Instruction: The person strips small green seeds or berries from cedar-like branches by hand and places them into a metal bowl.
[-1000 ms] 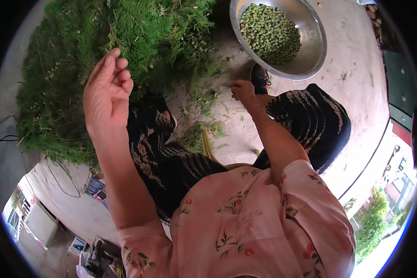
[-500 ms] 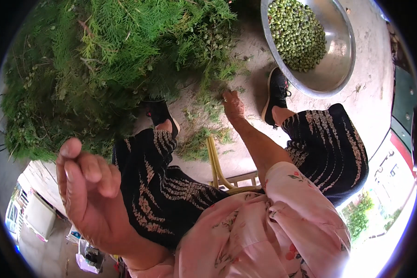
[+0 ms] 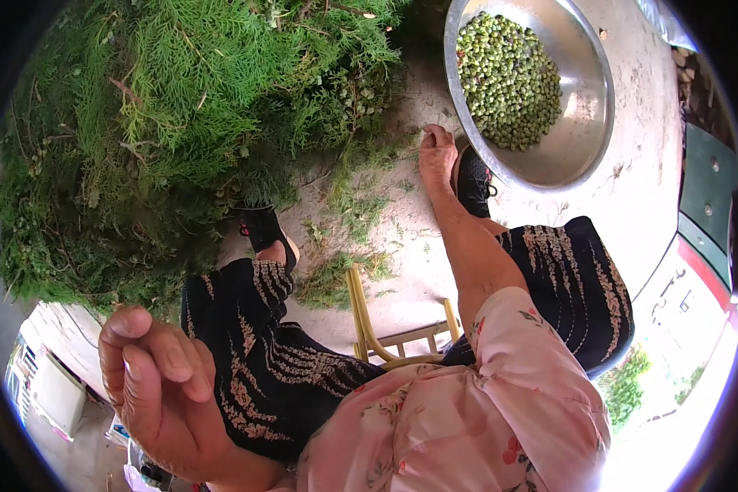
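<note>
My left hand [image 3: 156, 389] is raised close to the camera at the lower left, over my left knee. Its fingers are curled in, and I see nothing in them. My right hand [image 3: 437, 154] reaches down to the sandy ground [image 3: 402, 230] beside the near rim of a round metal bowl [image 3: 586, 123]. Its fingers are bunched together and point down, and what they pinch is too small to see. The bowl holds several small green berries [image 3: 504, 78]. A big heap of green feathery branches [image 3: 164, 115] fills the upper left.
I sit on a yellow-framed stool [image 3: 361, 316], in dark patterned trousers [image 3: 254, 361] and black shoes [image 3: 262, 225]. Loose green sprigs [image 3: 336, 275] lie on the ground between my feet. A green and red edge [image 3: 701, 213] runs along the right.
My left hand has drawn back from the branch heap, down toward the camera at the lower left. My right hand has stretched further out, up to the rim of the bowl.
</note>
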### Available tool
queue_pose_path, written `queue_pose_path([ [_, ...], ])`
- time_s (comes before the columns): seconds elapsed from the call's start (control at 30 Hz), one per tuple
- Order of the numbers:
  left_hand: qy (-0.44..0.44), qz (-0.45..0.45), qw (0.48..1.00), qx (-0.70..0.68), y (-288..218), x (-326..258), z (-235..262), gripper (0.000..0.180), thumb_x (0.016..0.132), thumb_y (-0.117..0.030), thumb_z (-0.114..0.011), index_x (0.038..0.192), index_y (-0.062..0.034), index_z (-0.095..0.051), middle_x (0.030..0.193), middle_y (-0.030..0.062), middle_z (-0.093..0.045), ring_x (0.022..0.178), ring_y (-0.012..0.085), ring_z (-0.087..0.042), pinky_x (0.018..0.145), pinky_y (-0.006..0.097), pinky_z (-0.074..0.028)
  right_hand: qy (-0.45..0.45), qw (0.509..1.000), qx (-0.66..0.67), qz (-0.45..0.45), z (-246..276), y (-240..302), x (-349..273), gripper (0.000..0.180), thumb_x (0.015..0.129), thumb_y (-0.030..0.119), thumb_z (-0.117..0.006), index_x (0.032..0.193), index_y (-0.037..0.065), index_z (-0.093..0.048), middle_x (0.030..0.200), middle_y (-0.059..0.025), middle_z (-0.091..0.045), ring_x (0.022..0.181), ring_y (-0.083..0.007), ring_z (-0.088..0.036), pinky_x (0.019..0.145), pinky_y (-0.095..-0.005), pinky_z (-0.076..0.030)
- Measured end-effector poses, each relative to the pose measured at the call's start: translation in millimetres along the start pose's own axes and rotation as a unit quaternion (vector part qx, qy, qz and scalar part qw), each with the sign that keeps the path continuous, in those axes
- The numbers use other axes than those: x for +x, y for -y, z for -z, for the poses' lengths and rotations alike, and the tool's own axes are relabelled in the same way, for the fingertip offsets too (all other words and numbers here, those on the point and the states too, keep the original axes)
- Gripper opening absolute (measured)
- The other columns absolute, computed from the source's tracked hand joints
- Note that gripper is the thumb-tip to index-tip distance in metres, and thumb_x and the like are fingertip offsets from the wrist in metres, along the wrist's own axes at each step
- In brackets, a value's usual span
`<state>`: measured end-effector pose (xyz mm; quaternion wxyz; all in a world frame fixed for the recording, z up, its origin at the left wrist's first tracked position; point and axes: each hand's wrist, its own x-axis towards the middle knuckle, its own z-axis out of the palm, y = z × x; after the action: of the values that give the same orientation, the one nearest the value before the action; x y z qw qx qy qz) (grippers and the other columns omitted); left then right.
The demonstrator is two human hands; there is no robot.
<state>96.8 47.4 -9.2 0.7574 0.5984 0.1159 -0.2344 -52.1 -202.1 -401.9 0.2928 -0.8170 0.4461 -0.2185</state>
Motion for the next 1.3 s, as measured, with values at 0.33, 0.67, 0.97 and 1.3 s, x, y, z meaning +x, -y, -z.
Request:
queue_pose_path([
  [0.33, 0.04, 0.051, 0.998, 0.021, -2, 7, -24, 0.019, 0.09, -0.015, -0.044, 0.102, -0.0002, -0.044, 0.065, -0.0016, -0.036, 0.056, 0.0059, -0.034, 0.052, 0.02, -0.03, -0.024, 0.996, -0.089, -0.014, -19, -4, -4, 0.009, 0.07, 0.004, -0.054, 0.077, 0.003, -0.059, 0.073, -0.0149, -0.056, 0.068, -0.0293, -0.054, 0.06, -0.0365, -0.044],
  [0.67, 0.069, 0.034, 0.996, 0.04, 9, 9, -23, 0.021, 0.09, -0.016, -0.041, 0.101, 0.0018, -0.043, 0.064, -0.0011, -0.036, 0.053, 0.0064, -0.033, 0.049, 0.02, -0.028, -0.115, 0.987, 0.039, -0.105, -37, -57, 33, 0.01, 0.072, 0.008, -0.057, 0.08, 0.003, -0.061, 0.071, -0.0134, -0.059, 0.066, -0.0257, -0.056, 0.057, -0.037, -0.044],
  [0.97, 0.071, 0.003, 0.995, 0.065, 10, -3, -15, 0.024, 0.091, -0.018, -0.036, 0.102, 0.0028, -0.043, 0.065, -0.0001, -0.037, 0.056, 0.0063, -0.032, 0.05, 0.019, -0.025, -0.042, 0.995, -0.056, -0.065, -1, -22, 19, 0.007, 0.069, 0.007, -0.057, 0.074, 0.004, -0.06, 0.066, -0.0101, -0.057, 0.061, -0.0217, -0.055, 0.058, -0.0315, -0.045],
  [1.3, -0.002, 0.0, 0.998, 0.057, 10, -4, -10, 0.029, 0.087, -0.017, -0.05, 0.104, 0.0057, -0.047, 0.064, 0.0097, -0.052, 0.046, 0.0114, -0.045, 0.043, 0.018, -0.039, 0.216, 0.975, 0.037, 0.041, 2, 9, -37, 0.024, 0.065, 0.0, -0.061, 0.086, 0.011, -0.061, 0.084, -0.0126, -0.052, 0.08, -0.0288, -0.052, 0.069, -0.0341, -0.044],
])
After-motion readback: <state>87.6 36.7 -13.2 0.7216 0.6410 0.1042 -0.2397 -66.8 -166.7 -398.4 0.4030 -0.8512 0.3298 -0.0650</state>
